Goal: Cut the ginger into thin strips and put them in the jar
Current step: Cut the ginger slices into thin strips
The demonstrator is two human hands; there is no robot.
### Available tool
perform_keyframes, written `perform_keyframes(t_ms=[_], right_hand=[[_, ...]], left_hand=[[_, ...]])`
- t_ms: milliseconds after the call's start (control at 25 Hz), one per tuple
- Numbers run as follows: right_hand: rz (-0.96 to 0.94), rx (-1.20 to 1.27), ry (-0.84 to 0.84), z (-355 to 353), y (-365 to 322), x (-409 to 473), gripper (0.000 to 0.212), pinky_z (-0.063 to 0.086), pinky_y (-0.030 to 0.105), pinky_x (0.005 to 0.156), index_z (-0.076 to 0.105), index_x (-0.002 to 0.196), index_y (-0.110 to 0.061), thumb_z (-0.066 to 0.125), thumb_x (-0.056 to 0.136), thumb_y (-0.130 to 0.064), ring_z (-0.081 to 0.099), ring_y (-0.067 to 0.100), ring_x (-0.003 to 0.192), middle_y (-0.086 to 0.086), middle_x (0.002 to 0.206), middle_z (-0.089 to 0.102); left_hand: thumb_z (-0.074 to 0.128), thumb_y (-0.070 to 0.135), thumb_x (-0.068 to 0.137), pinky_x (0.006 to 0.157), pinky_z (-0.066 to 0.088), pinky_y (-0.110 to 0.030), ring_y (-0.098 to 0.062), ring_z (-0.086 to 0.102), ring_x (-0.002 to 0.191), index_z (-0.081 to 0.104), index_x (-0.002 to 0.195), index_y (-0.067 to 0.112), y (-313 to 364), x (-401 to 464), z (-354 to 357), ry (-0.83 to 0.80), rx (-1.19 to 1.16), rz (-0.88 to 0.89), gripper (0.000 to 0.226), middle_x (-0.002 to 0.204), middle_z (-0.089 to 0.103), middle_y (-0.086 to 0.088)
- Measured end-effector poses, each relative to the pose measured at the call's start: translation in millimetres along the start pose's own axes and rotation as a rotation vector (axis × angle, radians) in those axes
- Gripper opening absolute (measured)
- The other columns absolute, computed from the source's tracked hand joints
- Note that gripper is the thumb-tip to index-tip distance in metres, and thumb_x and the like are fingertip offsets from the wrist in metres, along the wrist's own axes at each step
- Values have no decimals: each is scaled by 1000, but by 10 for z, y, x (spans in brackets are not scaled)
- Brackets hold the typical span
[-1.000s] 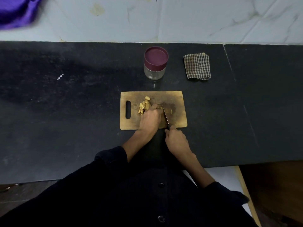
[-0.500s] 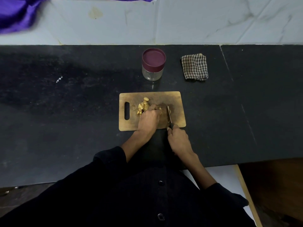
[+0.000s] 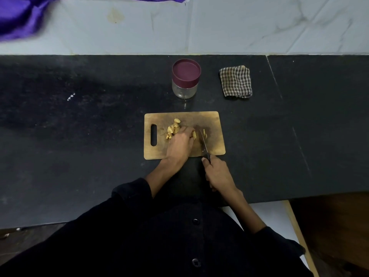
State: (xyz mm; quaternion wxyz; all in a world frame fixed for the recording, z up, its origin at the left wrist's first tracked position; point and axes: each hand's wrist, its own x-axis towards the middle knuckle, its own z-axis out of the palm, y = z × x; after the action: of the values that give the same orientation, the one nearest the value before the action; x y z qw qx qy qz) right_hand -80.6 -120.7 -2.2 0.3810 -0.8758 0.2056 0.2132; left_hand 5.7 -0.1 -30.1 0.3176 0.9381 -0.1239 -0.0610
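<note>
A wooden cutting board lies on the black counter. My left hand rests on the board, its curled fingertips holding a piece of ginger down. A heap of pale ginger pieces lies just left of that hand. My right hand grips the dark handle of a knife, whose blade lies across the board right beside the held ginger. A few cut bits lie to the right of the blade. Behind the board stands a glass jar with its maroon lid on.
A folded checked cloth lies right of the jar. A white tiled wall backs the counter, with purple fabric at the top left. The counter's front edge runs by my body; a wooden surface sits lower right.
The knife blade has shifted slightly on the board beside the held ginger and my right hand moved with it. My left hand stays on the ginger. The view has tilted a little.
</note>
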Motion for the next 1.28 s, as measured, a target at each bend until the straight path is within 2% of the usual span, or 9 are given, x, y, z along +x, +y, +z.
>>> perform_keyframes(t_ms=[120,240,320,480,640,840,1120,1280], right_hand=[[-25,-56,9,12,-73,40,28,57,52,70,53,99,-13,38,103,-36,66,36,77,16,89,66],[-51,-109,22,19,-149,82,28,57,54,72,53,101,-13,39,103,-36,66,37,82,15,92,65],[-65,-144,29,16,-190,103,27,55,54,76,52,101,-11,39,104,-34,65,36,87,15,96,64],[-80,-200,44,29,-201,147,26,52,46,79,51,106,-8,38,105,-31,63,36,95,17,103,64],[-75,-260,54,74,-218,153,26,44,40,72,50,111,-5,37,105,-28,62,37,99,19,107,64],[-26,-285,48,136,-246,152,25,39,39,72,47,114,-5,35,106,-25,61,40,104,20,113,63],[-5,-252,10,137,-94,76,29,47,44,80,50,113,-6,35,106,-30,60,37,101,20,111,62],[4,-182,60,71,-74,115,31,46,41,78,53,114,-5,36,106,-30,60,37,100,20,110,62]], left_hand=[[53,9,94,83,53,-37,-24,62,97,64,115,8,-23,-2,21,-6,5,17,24,115,59,-9],[49,7,96,85,54,-37,-25,63,101,65,117,6,-29,-12,36,-26,18,28,26,124,58,-10],[47,7,97,87,53,-37,-26,62,104,65,119,5,-26,-24,42,-48,37,28,28,127,56,-10],[49,6,96,81,55,-39,-27,64,97,68,113,5,-42,-15,57,-52,59,20,25,123,57,-10],[50,6,95,77,56,-40,-28,65,91,70,108,5,-60,7,92,-49,100,14,23,121,58,-10],[51,6,94,77,57,-41,-28,67,90,70,108,9,-58,9,105,-45,107,16,24,122,57,-8],[50,9,96,76,56,-37,-27,66,90,70,109,7,-16,-8,72,-30,138,10,23,121,57,-9],[51,9,96,72,56,-39,-29,65,85,70,102,5,-17,-29,67,-20,138,9,21,116,57,-9]])
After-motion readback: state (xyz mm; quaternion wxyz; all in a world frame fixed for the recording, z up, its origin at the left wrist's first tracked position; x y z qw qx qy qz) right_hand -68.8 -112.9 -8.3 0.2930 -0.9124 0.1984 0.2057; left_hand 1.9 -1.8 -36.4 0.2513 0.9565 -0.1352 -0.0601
